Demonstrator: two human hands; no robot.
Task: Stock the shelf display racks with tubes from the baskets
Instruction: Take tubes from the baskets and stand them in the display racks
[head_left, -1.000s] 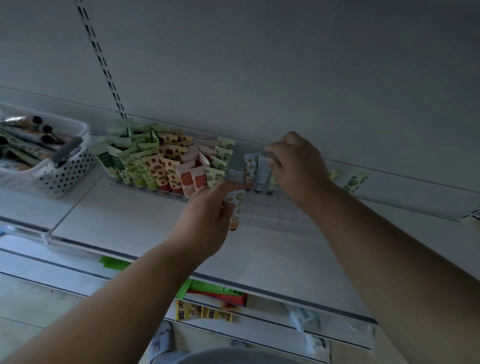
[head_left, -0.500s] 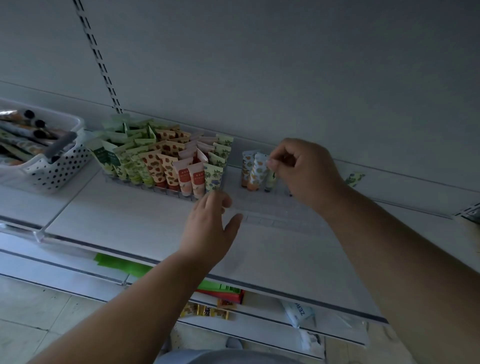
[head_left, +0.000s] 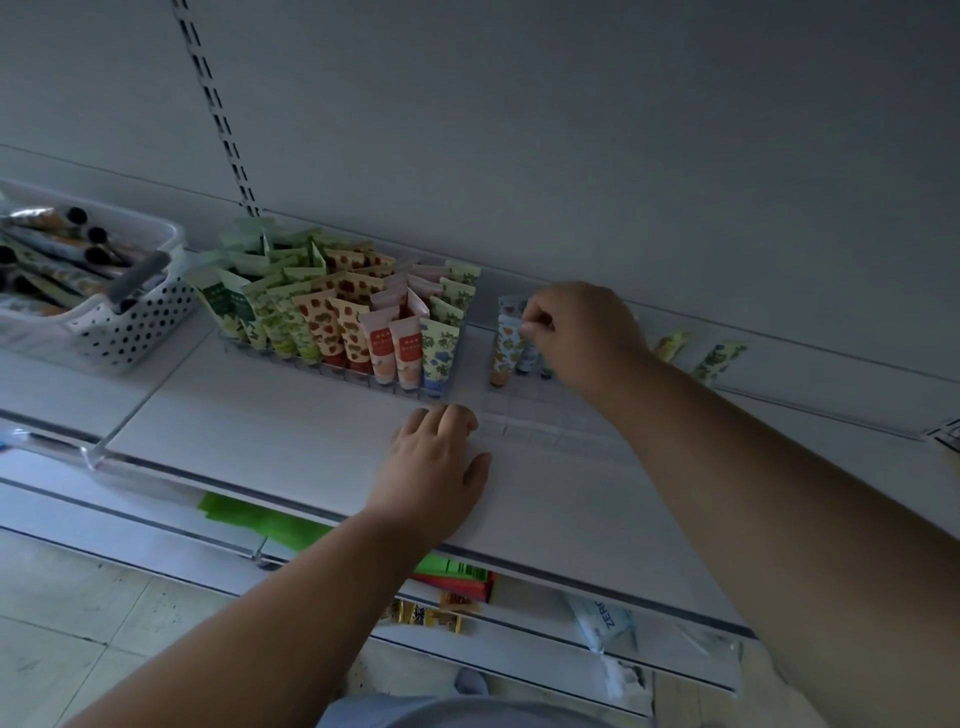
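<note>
At the far left of the frame, a white dotted basket (head_left: 130, 322) holds loose tubes waiting to be shelved. Right of it, a clear rack (head_left: 332, 371) stands packed with upright patterned tubes. At lower centre, a person's left hand (head_left: 434, 470) rests flat on the white shelf (head_left: 249, 431), fingers relaxed and holding nothing, just beside the front edge of a second, mostly unfilled clear rack (head_left: 545, 421). Further right, the right hand (head_left: 576, 332) pinches the top of an orange-patterned tube (head_left: 506, 343) standing in that second rack, beside 2 or 3 others. Seating it well likely means pressing the cap straight down into its slot and keeping the neighbours upright. 2 more tubes (head_left: 719, 358) lie against the back wall at right.
</note>
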